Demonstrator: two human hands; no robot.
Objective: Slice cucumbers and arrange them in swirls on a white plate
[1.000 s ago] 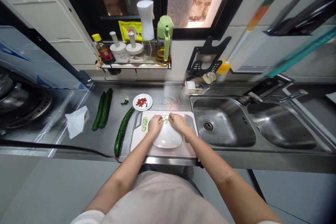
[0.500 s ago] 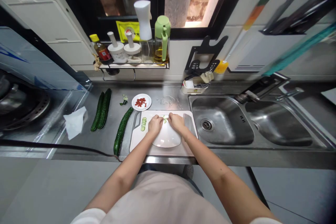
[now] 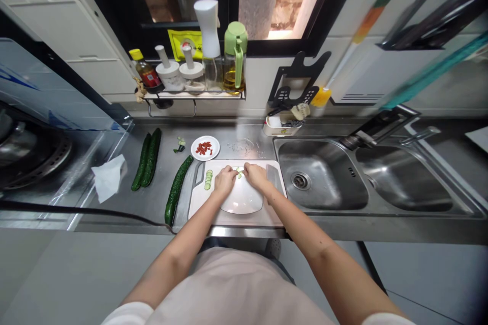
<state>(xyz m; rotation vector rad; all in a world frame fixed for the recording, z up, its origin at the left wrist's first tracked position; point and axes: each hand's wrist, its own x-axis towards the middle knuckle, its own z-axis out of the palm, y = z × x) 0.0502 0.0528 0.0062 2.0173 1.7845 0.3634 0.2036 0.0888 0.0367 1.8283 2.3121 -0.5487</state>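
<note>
A white plate (image 3: pixel 242 198) rests on the white cutting board (image 3: pixel 198 203) in front of me. Over its far side, my left hand (image 3: pixel 225 181) and my right hand (image 3: pixel 255 174) are close together, fingers closed. Between the fingertips are small pale green cucumber slices (image 3: pixel 239 172); both hands appear to pinch them. A row of cucumber slices (image 3: pixel 208 180) lies on the board, left of my left hand. Beyond the board stands a small white dish (image 3: pixel 205 148) with chopped red pieces. One whole cucumber (image 3: pixel 178 190) lies along the board's left side.
Two more cucumbers (image 3: pixel 151 157) and a white paper sheet (image 3: pixel 109 177) lie on the left counter. Cucumber scraps (image 3: pixel 180 145) are near the dish. A double sink (image 3: pixel 324 175) is at the right. A rack of bottles (image 3: pixel 194 95) hangs on the wall behind.
Both hands stay almost where they were, with only slight finger movement at the cucumber slices. The view has shifted very slightly.
</note>
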